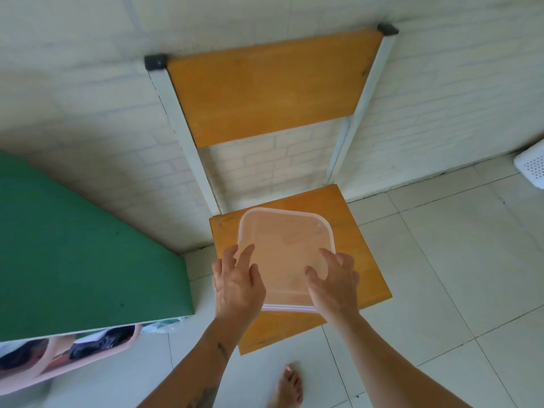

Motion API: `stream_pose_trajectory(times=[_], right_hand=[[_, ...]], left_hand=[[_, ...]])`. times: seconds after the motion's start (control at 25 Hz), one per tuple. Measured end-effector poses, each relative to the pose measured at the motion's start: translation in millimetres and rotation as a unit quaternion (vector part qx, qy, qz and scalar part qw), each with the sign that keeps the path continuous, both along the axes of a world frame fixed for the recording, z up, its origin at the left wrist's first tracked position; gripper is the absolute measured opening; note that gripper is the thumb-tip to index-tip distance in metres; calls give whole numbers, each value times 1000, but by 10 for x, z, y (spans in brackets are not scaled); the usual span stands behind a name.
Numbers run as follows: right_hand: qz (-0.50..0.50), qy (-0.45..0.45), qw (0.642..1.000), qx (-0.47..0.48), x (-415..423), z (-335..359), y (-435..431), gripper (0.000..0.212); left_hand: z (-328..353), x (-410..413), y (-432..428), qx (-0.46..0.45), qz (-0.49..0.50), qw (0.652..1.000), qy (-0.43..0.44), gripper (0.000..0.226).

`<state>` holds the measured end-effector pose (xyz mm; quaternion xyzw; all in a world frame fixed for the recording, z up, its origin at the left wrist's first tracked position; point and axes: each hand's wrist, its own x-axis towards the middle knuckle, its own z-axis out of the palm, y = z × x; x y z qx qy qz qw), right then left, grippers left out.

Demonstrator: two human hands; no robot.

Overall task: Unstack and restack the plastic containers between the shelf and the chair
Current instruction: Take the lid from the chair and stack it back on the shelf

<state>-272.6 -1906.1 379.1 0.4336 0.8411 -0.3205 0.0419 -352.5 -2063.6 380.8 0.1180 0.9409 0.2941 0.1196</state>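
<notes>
A clear square plastic container (pixel 284 248) with a double rim hovers over or rests on the orange wooden chair seat (pixel 368 278); I cannot tell which. My left hand (pixel 237 285) grips its near left corner, fingers spread across the top. At the near right corner my right hand (pixel 334 282) holds it the same way. The green-topped shelf (pixel 88 245) stands to the left of the chair.
The chair's backrest (pixel 265 89) leans toward a white brick-pattern wall. A pink basket (pixel 97 360) with dark items sits under the shelf top. A white perforated object (pixel 531 167) lies on the tiled floor at far right. My bare foot (pixel 290 384) is below the seat.
</notes>
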Motion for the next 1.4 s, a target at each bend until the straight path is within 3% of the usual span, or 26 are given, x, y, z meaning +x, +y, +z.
stream_pose_trajectory(times=[0.24,0.48,0.68,1.04,1.4], right_hand=[[-12,123,987,98,-19,1158,-412,40],[-3,217,959,181,-72,2313,-1094,47],[3,281,933,226,-335,2965,-1873,47],[104,306,919,227,-1116,3317,-3287,48],[220,205,930,210,-1581,3113,-3904,49]], left_hand=[[1147,-76,-455,103,-31,989,101,45],[2344,-200,-1089,178,-36,970,162,49],[2933,-384,-1859,219,-14,954,205,50],[3385,-911,-3333,201,121,937,260,53],[3099,-1125,-4076,114,153,962,196,58]])
